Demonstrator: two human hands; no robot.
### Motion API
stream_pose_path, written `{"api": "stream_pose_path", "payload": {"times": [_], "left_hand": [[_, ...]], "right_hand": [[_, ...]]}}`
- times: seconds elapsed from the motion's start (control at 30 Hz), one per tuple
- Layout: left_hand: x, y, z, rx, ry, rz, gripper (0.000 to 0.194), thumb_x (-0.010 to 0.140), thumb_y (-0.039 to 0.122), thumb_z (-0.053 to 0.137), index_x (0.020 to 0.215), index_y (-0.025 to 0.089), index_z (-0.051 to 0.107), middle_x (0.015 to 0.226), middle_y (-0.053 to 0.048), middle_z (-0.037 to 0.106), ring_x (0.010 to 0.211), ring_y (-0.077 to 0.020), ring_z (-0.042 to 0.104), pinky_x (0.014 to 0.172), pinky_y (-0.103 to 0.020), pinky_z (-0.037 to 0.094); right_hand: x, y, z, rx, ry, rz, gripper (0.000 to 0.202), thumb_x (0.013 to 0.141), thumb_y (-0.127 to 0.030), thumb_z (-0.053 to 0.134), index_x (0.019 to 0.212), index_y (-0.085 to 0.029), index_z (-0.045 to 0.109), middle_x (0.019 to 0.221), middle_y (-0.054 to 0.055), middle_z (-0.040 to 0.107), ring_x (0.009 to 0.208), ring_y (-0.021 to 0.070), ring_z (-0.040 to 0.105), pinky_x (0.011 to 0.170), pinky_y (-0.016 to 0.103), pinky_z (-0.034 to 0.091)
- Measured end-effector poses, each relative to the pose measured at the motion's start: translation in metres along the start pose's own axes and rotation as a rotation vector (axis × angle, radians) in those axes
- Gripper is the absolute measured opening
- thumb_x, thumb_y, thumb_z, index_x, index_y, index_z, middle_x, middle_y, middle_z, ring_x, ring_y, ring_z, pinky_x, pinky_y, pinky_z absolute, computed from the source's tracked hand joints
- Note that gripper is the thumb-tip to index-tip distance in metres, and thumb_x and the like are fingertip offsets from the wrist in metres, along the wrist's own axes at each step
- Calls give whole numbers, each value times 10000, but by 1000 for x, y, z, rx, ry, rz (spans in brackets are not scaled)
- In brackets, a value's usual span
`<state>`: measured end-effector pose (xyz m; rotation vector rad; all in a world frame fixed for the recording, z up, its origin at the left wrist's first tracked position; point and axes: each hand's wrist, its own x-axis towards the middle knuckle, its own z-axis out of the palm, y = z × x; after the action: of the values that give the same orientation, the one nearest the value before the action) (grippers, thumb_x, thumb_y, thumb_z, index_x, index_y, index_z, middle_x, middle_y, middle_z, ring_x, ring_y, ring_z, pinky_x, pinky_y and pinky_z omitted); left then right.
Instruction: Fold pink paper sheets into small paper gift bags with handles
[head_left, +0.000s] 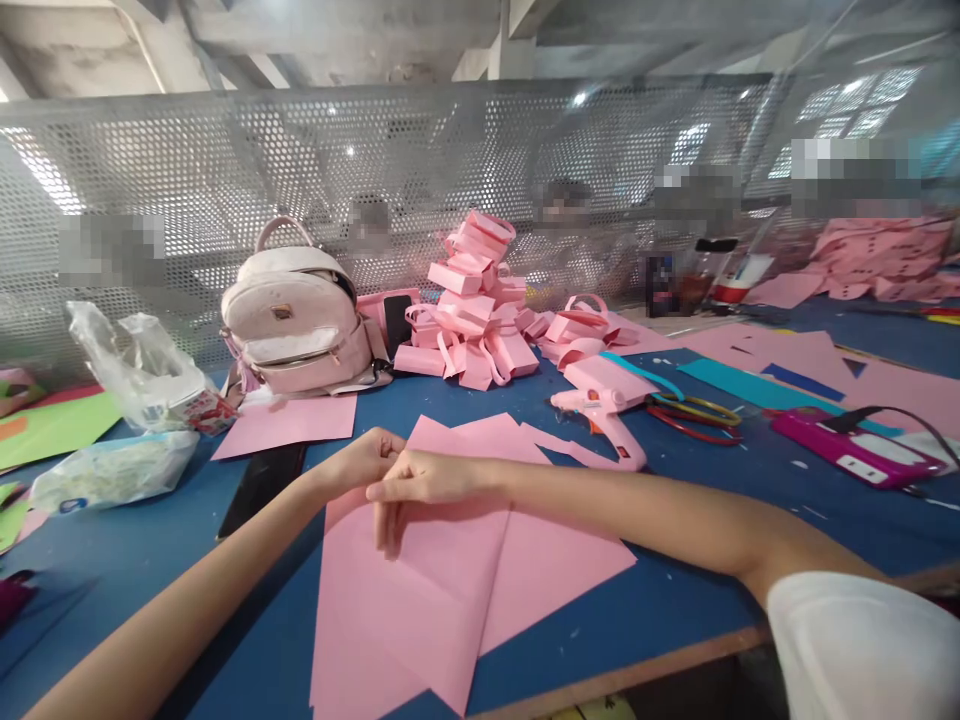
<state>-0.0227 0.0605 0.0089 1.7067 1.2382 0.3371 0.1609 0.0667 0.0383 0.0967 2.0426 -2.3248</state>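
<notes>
Several sheets of pink paper (420,640) lie overlapped on the blue table in front of me, the upper one with a bent or folded right edge. My left hand (369,455) is curled closed at the top left of this paper, its fingertips partly hidden, and appears to grip the paper's edge. Crossing just in front of it, my right hand (424,485) is bent at the wrist, fingers pointing down onto the top sheet and thumb stretched out to the left, apart from the fingers. Nothing shows inside the right hand.
Behind the paper stands a pile of folded pink paper boxes (480,320), with a pale backpack (300,315) to its left. A pink glue gun (604,420), scissors (697,415) and a magenta power strip (855,450) lie right. Plastic bags (120,470) and a black phone (259,485) lie left.
</notes>
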Motion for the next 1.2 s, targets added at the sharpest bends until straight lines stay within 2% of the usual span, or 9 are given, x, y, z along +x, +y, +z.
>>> {"api": "stream_pose_path", "payload": {"times": [0.1,0.17,0.33,0.53,0.7,0.83,0.97,1.1,1.2], "left_hand": [[-3,4,0,-21,33,21,312,952,365,624,1174,146,620,1149,-71,648,959,-222,661,811,-396,574],[-4,8,0,-49,65,49,310,904,431,670,885,121,654,810,-7,644,674,-142,617,626,-280,528],[-6,19,3,-130,107,105,561,729,533,772,516,189,384,477,91,340,445,-44,267,446,-219,221],[-9,24,6,-153,126,109,587,674,567,790,509,197,366,489,90,316,460,-46,238,457,-226,183],[-8,21,8,-163,160,102,572,735,560,766,527,190,383,491,96,315,432,-39,267,431,-216,209],[-4,14,13,-150,177,67,296,924,418,650,865,128,632,756,15,614,601,-106,577,550,-236,490],[0,12,14,-129,166,33,332,958,360,617,1217,152,603,1203,-75,631,1011,-243,653,845,-421,571],[-1,12,12,-116,177,37,323,954,362,621,1196,147,613,1187,-69,637,1002,-244,655,839,-416,572],[-3,14,12,-133,198,54,275,952,383,623,1052,127,648,943,-27,665,756,-155,652,660,-299,562]], "right_hand": [[-17,15,5,45,-27,14,599,847,-643,632,724,-65,730,703,112,738,659,185,703,754,327,549],[-37,18,12,75,-20,18,577,888,-610,604,754,-67,744,700,105,739,690,187,708,777,330,545],[-75,19,33,104,-47,92,591,962,-566,510,767,-66,757,720,122,751,737,203,719,836,360,539],[-86,12,43,80,-53,191,637,949,-612,488,654,-97,720,652,114,742,706,213,734,769,340,556],[-74,-23,43,22,-318,396,647,877,-697,535,656,-117,719,647,89,742,713,202,745,735,284,551],[-40,-39,44,24,-197,120,618,893,-650,556,650,-103,712,722,106,757,750,200,740,720,277,553],[6,-9,32,78,-85,-11,575,851,-626,629,725,-74,733,720,95,750,690,185,723,707,289,571],[25,22,21,135,-22,6,584,820,-624,662,671,-63,718,653,81,727,626,174,714,700,291,575],[12,26,22,115,-106,75,564,893,-574,606,696,-59,724,681,83,732,634,159,716,734,281,562]]}}
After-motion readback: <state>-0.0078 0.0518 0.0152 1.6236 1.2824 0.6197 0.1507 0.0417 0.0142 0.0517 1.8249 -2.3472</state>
